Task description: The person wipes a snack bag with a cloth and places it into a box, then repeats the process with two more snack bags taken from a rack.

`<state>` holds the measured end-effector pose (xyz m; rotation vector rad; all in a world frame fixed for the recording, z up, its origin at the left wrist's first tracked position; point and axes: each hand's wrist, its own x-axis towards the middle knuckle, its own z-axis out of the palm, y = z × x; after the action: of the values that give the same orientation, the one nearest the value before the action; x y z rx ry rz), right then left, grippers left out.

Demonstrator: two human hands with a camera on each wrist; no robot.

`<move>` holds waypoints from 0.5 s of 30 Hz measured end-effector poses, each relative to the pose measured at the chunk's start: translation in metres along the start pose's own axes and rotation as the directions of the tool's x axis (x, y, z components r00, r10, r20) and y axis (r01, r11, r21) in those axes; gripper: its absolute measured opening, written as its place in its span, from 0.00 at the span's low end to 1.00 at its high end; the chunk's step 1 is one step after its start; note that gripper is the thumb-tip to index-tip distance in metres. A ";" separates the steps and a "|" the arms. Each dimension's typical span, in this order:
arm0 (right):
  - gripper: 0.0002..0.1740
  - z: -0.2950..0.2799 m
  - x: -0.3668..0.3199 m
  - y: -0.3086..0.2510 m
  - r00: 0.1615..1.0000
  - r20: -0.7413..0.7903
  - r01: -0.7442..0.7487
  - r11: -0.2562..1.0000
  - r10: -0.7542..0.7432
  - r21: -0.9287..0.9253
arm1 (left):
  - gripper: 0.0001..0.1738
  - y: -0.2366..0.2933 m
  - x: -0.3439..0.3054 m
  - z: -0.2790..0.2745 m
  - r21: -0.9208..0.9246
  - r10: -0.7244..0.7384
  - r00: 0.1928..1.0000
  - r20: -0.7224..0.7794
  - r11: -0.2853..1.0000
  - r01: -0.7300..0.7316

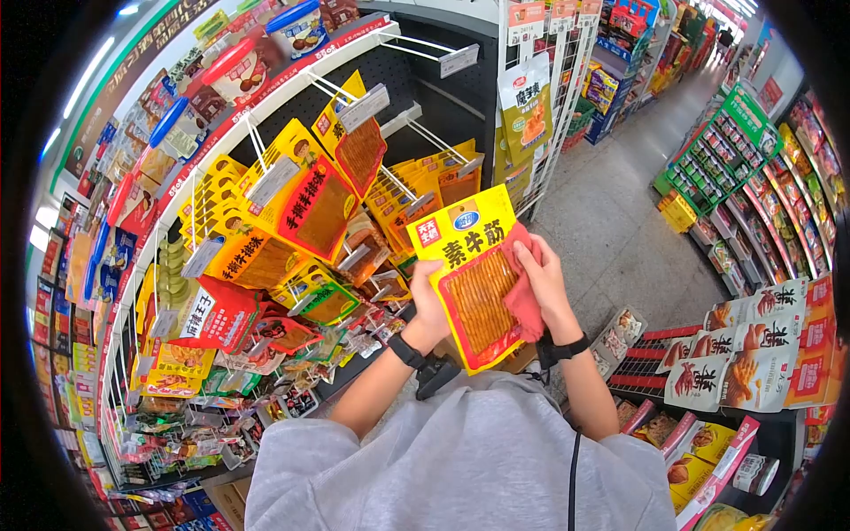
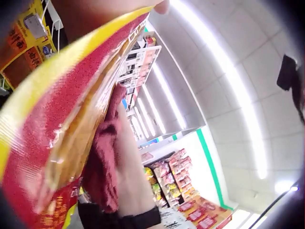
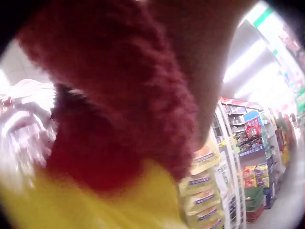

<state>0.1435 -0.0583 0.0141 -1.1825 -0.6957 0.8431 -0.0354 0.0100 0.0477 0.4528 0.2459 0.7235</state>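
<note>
In the head view a yellow and red snack packet (image 1: 476,310) with a clear window of brown strips is held up before the chest. My left hand (image 1: 427,296) grips its left edge, thumb over the front. At the opposite edge my right hand (image 1: 551,288) pinches a crumpled red cloth (image 1: 526,305) that lies against the packet's front. Seen from the left wrist, the packet (image 2: 71,119) is nearly edge-on, with the cloth (image 2: 106,157) behind it. The fuzzy cloth (image 3: 119,109) fills much of the right wrist view, above the packet's blurred yellow part (image 3: 114,205).
Similar yellow packets (image 1: 310,199) hang from hooks with price tags on the rack at the left. Below them hang red packets (image 1: 217,319). A white wire rack (image 1: 553,97) stands ahead beside the grey aisle floor (image 1: 611,168). Stocked shelves and a green display (image 1: 722,146) line the right.
</note>
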 end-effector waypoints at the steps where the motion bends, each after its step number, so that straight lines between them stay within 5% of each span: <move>1: 0.15 -0.007 -0.005 -0.002 0.997 0.047 -0.068 0.997 0.067 0.029 | 0.35 0.007 0.001 0.002 -0.036 -0.036 0.998 -0.050 0.999 0.035; 2: 0.15 -0.015 -0.012 -0.004 0.986 0.096 -0.140 0.989 0.134 0.055 | 0.34 0.014 0.004 -0.015 -0.162 -0.139 0.988 0.064 0.976 0.147; 7: 0.21 -0.044 -0.039 -0.007 0.932 0.321 -0.147 0.985 0.170 -0.096 | 0.32 0.021 0.017 -0.026 0.031 -0.116 0.988 -0.101 0.992 0.119; 10: 0.18 -0.047 -0.037 -0.023 0.990 0.099 -0.089 0.990 0.100 -0.105 | 0.34 0.008 0.031 -0.023 0.298 0.077 0.967 -0.243 0.955 -0.001; 12: 0.15 -0.037 -0.038 -0.041 0.994 -0.038 0.082 0.944 -0.099 -0.319 | 0.38 -0.002 0.026 -0.039 0.616 0.183 0.945 -0.273 0.787 0.025; 14: 0.15 -0.019 -0.041 -0.060 0.941 -0.032 0.230 0.705 -0.338 -0.670 | 0.39 -0.020 0.022 -0.015 0.538 -0.006 0.941 -0.337 0.820 0.198; 15: 0.15 -0.003 -0.044 -0.061 0.915 0.003 0.309 0.696 -0.403 -0.649 | 0.41 -0.034 0.026 -0.025 0.414 -0.122 0.965 -0.232 0.885 0.211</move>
<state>0.1347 -0.1071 0.0712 -1.6238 -1.1065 0.1652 -0.0060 0.0127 0.0082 0.7773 0.6394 0.5398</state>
